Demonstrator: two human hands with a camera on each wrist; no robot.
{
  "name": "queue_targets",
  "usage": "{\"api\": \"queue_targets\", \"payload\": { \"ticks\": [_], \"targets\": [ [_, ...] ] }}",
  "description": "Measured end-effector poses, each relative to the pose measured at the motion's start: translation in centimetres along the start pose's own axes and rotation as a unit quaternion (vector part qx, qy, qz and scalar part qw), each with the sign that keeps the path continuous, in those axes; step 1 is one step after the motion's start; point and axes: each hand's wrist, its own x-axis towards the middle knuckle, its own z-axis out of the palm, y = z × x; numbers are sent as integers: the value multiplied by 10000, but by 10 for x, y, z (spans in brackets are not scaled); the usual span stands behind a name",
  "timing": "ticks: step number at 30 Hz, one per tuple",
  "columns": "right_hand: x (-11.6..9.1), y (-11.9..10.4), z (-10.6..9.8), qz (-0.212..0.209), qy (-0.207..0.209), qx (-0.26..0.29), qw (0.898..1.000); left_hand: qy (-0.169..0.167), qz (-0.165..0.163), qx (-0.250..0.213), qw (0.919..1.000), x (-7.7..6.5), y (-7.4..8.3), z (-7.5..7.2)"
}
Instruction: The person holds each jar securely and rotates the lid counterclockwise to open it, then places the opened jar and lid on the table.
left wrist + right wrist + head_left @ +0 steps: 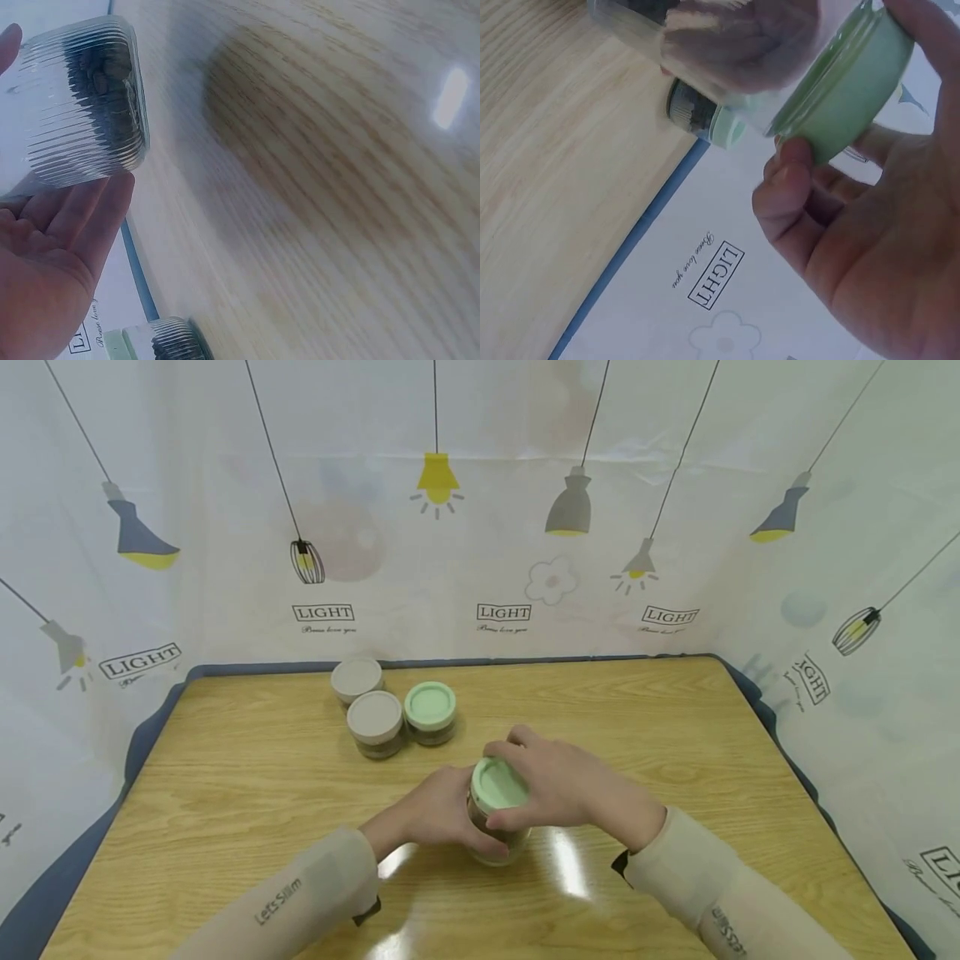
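A clear ribbed glass jar (82, 105) with dark pieces at its bottom is held between both hands, over the front middle of the table. My left hand (442, 810) grips the jar's side, thumb across its front and fingers around the far side. A pale green lid (498, 783) sits at the jar's mouth. Fingers and thumb of my right hand (558, 781) are curled over the lid's edge on opposite sides. From the right wrist, the lid's rim meets the glass, and the left hand shows through the jar wall.
Behind and to the left stand a similar jar with a green lid (431, 706) and two jars with greyish lids, one in front (375, 717) and one behind (357, 678). The wooden table (637, 718) ends at a printed white curtain (420, 568) on the back and sides.
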Motion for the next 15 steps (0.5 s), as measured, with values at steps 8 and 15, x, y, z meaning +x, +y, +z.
{"api": "queue_targets", "payload": {
  "ticks": [8, 15],
  "targets": [
    [0, 0, -6, 79, -125, -7, 9999, 21, 18, 10, 10000, 0, 0, -1],
    [-2, -9, -7, 469, 256, -900, 9945, 90, 71, 42, 9999, 0, 1, -2]
  ]
}}
